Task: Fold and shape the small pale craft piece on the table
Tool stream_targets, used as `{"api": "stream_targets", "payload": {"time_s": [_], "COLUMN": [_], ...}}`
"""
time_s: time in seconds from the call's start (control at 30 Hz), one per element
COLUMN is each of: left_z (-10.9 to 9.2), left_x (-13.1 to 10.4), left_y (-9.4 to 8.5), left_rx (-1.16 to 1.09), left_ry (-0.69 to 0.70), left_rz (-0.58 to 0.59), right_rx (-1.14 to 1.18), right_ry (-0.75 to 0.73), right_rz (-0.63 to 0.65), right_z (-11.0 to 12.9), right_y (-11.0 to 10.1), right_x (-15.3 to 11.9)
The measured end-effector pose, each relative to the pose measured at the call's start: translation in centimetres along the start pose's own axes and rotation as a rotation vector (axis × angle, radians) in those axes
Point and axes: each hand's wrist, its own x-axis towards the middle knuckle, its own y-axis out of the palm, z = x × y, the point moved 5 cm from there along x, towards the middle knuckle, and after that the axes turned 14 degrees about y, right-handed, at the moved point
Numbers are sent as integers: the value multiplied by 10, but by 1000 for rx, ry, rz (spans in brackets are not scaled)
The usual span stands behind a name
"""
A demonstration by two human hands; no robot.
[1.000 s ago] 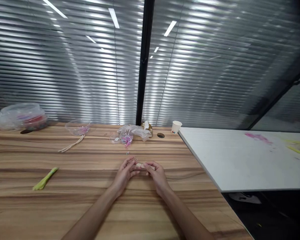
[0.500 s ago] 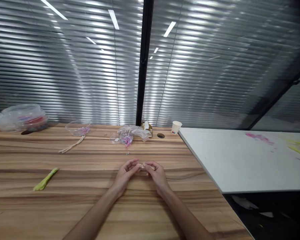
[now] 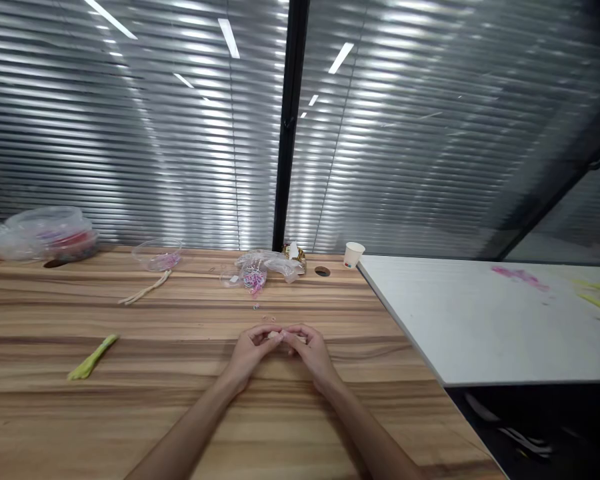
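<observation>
At the middle of the wooden table (image 3: pixel 190 413), my left hand (image 3: pixel 249 352) and my right hand (image 3: pixel 312 352) meet, thumbs and fingertips pinched together. Between them is a small cream-coloured strand bundle (image 3: pixel 301 339), mostly covered by the fingers. Both hands are closed on it. Just beyond the fingertips lie a few tiny rings (image 3: pixel 256 307). Farther back, a clear plastic bag (image 3: pixel 280 265) spills small pink and purple bands (image 3: pixel 255 280). To the left are a tied yellow-green strand bundle (image 3: pixel 93 358) and longer cream strands (image 3: pixel 145 291).
A clear bowl (image 3: pixel 143 252) with pink bits and a bagged round container (image 3: pixel 55 230) stand at the back left. At the back right are a gold wrapper (image 3: pixel 300 257), a cable hole (image 3: pixel 323 271) and a paper cup (image 3: pixel 354 255). A white table (image 3: pixel 480 327) adjoins on the right.
My hands have drawn closer together, and the fingertips now cover more of the cream strand bundle. Tiny rings beyond the fingers show more plainly now.
</observation>
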Motion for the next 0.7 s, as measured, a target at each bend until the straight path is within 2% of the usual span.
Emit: {"api": "stream_targets", "payload": {"time_s": [0.2,0.4,0.7], "left_z": [4,6,7], "left_x": [2,3,4], "left_y": [-12,-19,-18], "left_rx": [18,30,-37], "left_ry": [-20,-2,-6], "left_rz": [-146,-233,-250], "right_rx": [-2,71,70], "right_ry": [13,52,38], "right_rz": [-16,-2,11], "right_z": [0,0,-4], "right_y": [1,1,0], "right_x": [0,1,4]}}
